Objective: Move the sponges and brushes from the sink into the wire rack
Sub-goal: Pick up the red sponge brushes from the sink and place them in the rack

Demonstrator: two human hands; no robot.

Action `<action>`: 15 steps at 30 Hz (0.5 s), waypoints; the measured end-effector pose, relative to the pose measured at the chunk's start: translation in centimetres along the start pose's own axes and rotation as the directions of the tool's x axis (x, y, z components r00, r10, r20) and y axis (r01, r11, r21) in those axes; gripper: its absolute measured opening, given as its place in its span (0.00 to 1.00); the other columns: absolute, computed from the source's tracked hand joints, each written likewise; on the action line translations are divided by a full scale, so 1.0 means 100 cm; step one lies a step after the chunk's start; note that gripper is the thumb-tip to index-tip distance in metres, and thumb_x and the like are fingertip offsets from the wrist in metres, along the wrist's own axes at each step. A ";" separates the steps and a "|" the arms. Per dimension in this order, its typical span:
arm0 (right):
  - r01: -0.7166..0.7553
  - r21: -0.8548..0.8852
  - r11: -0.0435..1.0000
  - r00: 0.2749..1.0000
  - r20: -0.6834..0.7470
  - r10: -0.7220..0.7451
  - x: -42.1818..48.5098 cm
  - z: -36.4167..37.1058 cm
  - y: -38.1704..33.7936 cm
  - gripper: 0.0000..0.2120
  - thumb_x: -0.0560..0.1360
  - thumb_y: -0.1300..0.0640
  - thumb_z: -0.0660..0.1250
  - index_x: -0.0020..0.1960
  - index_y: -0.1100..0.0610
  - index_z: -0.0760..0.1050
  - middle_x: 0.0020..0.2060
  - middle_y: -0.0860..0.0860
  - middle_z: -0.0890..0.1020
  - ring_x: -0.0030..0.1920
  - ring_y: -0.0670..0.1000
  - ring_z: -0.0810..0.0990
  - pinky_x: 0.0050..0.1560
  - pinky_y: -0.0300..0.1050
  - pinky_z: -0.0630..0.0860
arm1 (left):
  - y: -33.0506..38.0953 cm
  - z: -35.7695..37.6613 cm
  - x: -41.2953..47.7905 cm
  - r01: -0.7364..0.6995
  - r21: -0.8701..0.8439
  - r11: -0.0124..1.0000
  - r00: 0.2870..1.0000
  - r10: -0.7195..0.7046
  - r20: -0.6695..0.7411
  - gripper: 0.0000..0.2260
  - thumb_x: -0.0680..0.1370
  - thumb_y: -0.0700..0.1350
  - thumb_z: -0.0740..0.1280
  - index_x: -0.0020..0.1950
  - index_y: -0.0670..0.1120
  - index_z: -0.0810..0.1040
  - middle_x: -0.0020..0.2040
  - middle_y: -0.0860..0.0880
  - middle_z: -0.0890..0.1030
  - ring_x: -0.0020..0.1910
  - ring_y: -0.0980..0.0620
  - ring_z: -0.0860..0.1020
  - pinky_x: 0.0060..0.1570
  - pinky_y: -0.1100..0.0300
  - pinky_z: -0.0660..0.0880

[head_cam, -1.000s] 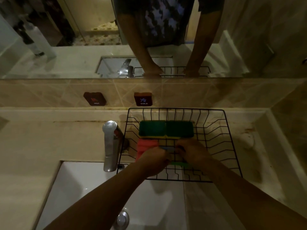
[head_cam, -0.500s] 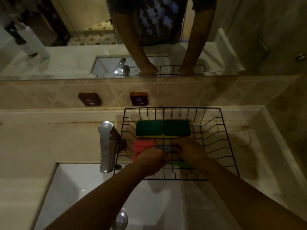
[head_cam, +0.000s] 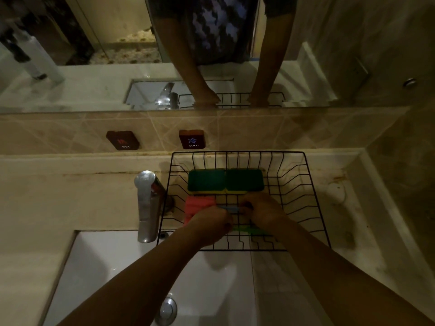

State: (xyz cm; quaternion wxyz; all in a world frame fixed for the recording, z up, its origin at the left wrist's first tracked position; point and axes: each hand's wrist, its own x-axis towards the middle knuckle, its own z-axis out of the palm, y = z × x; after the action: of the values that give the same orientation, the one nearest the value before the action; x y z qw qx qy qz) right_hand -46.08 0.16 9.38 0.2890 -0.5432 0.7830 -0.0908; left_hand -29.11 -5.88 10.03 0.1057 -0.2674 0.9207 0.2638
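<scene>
A black wire rack (head_cam: 313, 198) stands on the counter to the right of the tap. Two green-topped yellow sponges (head_cam: 224, 181) lie side by side at its back. A red sponge (head_cam: 196, 205) lies at the rack's left. Both hands are inside the rack. My left hand (head_cam: 210, 225) and my right hand (head_cam: 264, 209) both grip a thin blue item (head_cam: 229, 208), probably a brush handle, between them. A green item (head_cam: 249, 230) lies under my right wrist, mostly hidden. The white sink (head_cam: 131, 274) below shows only its drain plug.
A chrome tap (head_cam: 147, 203) stands at the rack's left edge, over the sink. HOT (head_cam: 123, 140) and COLD (head_cam: 192, 139) labels sit on the tiled wall. A mirror above reflects my arms. The stained counter (head_cam: 353, 208) runs right to a wall.
Both hands stay in the rack on the blue item; they have shifted only slightly. The view has drifted a little.
</scene>
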 end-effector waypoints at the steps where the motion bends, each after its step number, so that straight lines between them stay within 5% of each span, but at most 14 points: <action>1: -0.012 0.002 1.000 1.000 0.004 0.012 0.000 0.000 -0.001 0.05 0.78 0.52 0.66 0.51 0.50 0.79 0.49 0.52 0.81 0.46 0.50 0.76 0.44 0.43 0.71 | 0.001 -0.001 -0.001 0.002 -0.001 1.000 1.000 -0.002 0.001 0.09 0.81 0.46 0.63 0.56 0.44 0.81 0.49 0.45 0.83 0.46 0.51 0.81 0.52 0.56 0.80; 15: 0.033 -0.012 0.999 0.999 -0.029 -0.033 -0.005 -0.002 -0.003 0.08 0.77 0.54 0.68 0.56 0.52 0.79 0.56 0.52 0.77 0.55 0.54 0.76 0.53 0.47 0.73 | 0.007 -0.011 -0.007 -0.060 0.020 0.998 0.998 0.061 -0.027 0.10 0.82 0.42 0.60 0.49 0.42 0.80 0.43 0.44 0.82 0.39 0.50 0.80 0.41 0.59 0.78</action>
State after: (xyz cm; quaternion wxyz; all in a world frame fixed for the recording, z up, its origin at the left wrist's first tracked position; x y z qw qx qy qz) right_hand -45.86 0.44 9.82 0.2730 -0.5562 0.7787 -0.0990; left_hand -28.98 -5.65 11.53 0.0876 -0.2418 0.9323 0.2545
